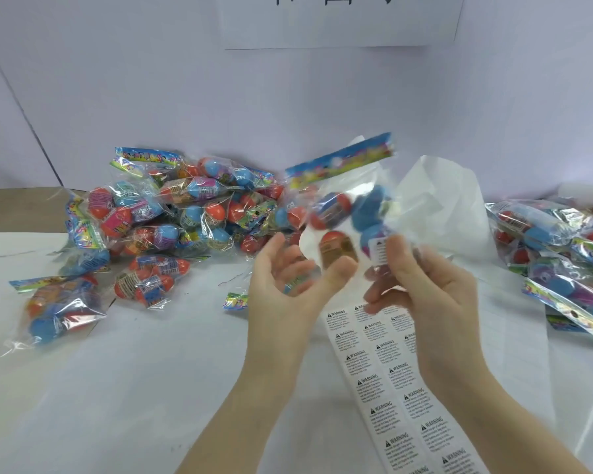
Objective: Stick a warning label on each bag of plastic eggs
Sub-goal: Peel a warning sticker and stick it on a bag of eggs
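Clear egg bag [343, 206] held upright, header strip up, tilted right.

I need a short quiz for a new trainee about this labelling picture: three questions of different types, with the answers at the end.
1. True or false: the sheet of warning labels lies on the table below the hands.
2. Which hand presses a label onto the raised bag? A) left hand B) right hand
3. Fill in: the big pile of bags lies to the person's ____ side.

Key
1. True.
2. B: the right hand has its grip on the bag at the label; the left hand supports it from beneath.
3. Left.
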A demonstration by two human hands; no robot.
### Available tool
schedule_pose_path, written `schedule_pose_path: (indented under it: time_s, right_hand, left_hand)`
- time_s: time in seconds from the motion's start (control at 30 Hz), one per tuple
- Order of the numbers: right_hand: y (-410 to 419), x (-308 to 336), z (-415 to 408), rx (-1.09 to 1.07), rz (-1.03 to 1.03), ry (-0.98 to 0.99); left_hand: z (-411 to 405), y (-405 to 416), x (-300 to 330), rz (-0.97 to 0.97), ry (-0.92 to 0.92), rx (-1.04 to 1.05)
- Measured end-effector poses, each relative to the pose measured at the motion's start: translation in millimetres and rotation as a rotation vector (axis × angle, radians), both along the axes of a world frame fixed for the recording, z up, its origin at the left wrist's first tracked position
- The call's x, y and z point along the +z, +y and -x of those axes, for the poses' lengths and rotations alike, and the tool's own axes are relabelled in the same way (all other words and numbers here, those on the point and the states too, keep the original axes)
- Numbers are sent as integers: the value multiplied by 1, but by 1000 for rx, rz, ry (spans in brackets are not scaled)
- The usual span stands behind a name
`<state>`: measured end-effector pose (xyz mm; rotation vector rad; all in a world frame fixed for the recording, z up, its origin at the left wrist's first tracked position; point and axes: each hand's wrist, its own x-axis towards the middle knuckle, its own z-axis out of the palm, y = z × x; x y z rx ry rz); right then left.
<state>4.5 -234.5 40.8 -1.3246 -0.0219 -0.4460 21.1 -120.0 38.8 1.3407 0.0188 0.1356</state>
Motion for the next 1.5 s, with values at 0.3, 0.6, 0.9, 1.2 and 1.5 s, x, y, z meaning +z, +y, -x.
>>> schedule_pose_path:
  time_s: [0.3,0.6,0.9,1.2,1.5]
  right_hand:
    - [-4,-17,-3,-510,1091,-619]
    - [-2,-5,4,-256,758,-490]
    - [-8,6,1,226,206,68]
    - [-3,12,2,186,166,97]
    - [-10,10,2,355,122,111]
  left_hand:
    - [7,-2,4,209,-96,-356]
    - [-2,12,7,238,-11,-292]
    - [-2,16,9,127,-69,-344]
    - [3,5,7,-66,-68,-299]
    - [0,8,8,20,-57,-164]
